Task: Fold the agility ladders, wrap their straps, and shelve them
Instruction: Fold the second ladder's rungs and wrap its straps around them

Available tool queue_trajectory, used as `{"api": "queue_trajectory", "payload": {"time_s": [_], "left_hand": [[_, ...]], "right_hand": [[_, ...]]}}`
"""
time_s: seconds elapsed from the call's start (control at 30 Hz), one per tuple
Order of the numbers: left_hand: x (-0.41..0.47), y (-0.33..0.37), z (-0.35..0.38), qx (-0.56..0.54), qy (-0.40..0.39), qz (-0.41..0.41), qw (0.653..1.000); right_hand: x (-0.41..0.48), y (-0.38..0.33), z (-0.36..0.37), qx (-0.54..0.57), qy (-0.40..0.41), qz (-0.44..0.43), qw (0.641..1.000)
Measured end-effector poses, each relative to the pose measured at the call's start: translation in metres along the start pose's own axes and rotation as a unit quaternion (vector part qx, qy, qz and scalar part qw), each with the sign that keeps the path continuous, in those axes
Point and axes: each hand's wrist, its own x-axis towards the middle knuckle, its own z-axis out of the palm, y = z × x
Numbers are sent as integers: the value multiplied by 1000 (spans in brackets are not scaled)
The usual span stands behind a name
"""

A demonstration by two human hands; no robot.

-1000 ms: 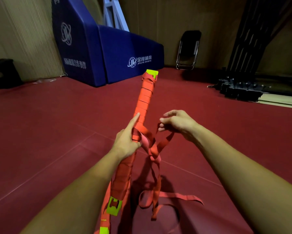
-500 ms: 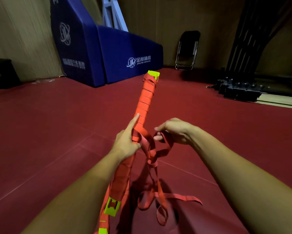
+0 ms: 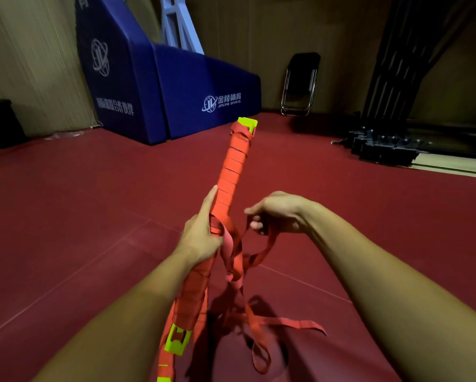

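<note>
Gripping folded agility ladder mid-bundle with left hand, index finger extended. Pinching loose orange strap in curled right hand.

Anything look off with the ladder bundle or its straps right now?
Yes: below the left hand, the loose straps hang tangled and looped instead of wrapped, their ends trailing low. The right hand pinches one loop. The folded ladder bundle looks tidy.

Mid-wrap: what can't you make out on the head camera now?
Head view, folded agility ladder: lower end cut off by the bottom edge.
Head view, left hand: fingers behind the ladder, hidden by it.
Head view, right hand on the strap: pinch hidden under its curled fingers.
</note>
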Motion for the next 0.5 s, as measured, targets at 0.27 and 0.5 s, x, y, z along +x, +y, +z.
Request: {"api": "queue_trajectory", "payload": {"time_s": [0.27,0.5], "left_hand": [[-1,0,-3,-8,-3,-20,1000],[-3,-2,-5,-27,1,-24,999]], "right_hand": [[-6,-17,-4,92,74,-177,977],[0,-14,-3,104,110,-182,972]]}}
